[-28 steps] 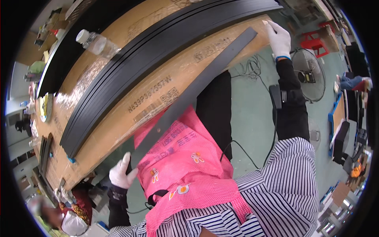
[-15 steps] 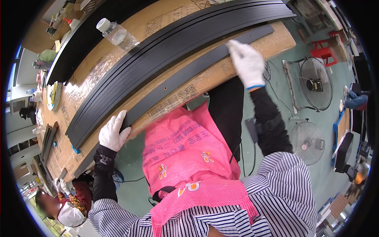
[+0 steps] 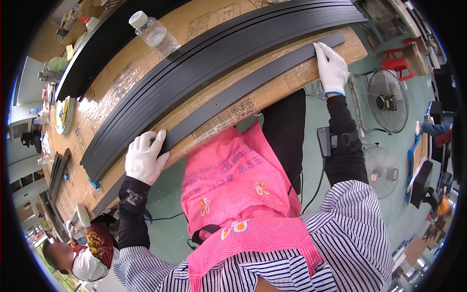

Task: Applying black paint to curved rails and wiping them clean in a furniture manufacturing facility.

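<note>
Here you are at the cardboard-topped table (image 3: 296, 78), with a long, thin, dark grey strip (image 3: 267, 74) lying on it in front of you, slanting from 9 o'clock up to between 1 and 2. A small hole shows in its face, nearer your left end. Your left hand (image 3: 146, 158), white-gloved, is over at 9 o'clock, thumb held apart from the forefinger, with the strip's near end right at that gap; whether it grips, I cannot tell. Up at 2 o'clock, your right hand (image 3: 333, 68) has its fingers close together, tips on the strip just short of its far end; again, I can't tell whether they pinch it or merely rest there.

Just beyond, and running alongside, comes the stack of dark strips (image 3: 219, 73), arching from 9 round past 12. There's a clear bottle (image 3: 158, 36) at 11 o'clock, on the far side of that stack, and a blue block (image 3: 94, 183) by the stack's left end. Below the table edge your pink apron (image 3: 228, 175) fills the middle. Look to 8 o'clock: a co-worker (image 3: 92, 253) at the table. Round to 2, a red stool (image 3: 399, 63); between 2 and 3, a fan (image 3: 387, 100).
</note>
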A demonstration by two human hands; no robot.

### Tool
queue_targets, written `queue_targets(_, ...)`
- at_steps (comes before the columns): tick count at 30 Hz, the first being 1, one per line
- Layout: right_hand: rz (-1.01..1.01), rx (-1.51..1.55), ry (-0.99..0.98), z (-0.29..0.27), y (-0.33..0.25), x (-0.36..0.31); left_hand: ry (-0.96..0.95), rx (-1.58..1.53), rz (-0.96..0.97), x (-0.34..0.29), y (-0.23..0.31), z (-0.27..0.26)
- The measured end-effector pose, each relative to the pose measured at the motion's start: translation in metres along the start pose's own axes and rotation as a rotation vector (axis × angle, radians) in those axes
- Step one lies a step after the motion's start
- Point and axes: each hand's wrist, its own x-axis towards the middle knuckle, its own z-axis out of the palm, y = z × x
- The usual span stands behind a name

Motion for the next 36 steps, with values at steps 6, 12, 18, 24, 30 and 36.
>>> queue_targets(6,-0.49,0.097,-0.063,0.009,-0.076,-0.074,0.101,-0.477,-0.057,0.07,-0.001,-0.064)
queue_targets(12,-0.277,0.504,-0.01,0.022,-0.036,-0.017,0.628,-0.752,-0.48,0.203,-0.064,-0.011)
queue_targets(18,0.026,0.028,0.306,0.02,0.043,0.048,0.503,-0.948,-0.166,0.276,-0.07,0.011)
queue_targets(24,-0.001,0.052,0.337,0.019,0.039,0.043,0.512,-1.066,-0.002,0.236,-0.005,-0.055)
queue_targets(30,-0.018,0.065,0.376,0.012,0.029,0.037,0.013,-0.266,0.002,0.179,0.108,-0.068)
queue_targets(36,-0.046,0.066,0.388,0.017,0.026,0.038,-0.233,-0.05,-0.007,0.182,0.127,-0.047)
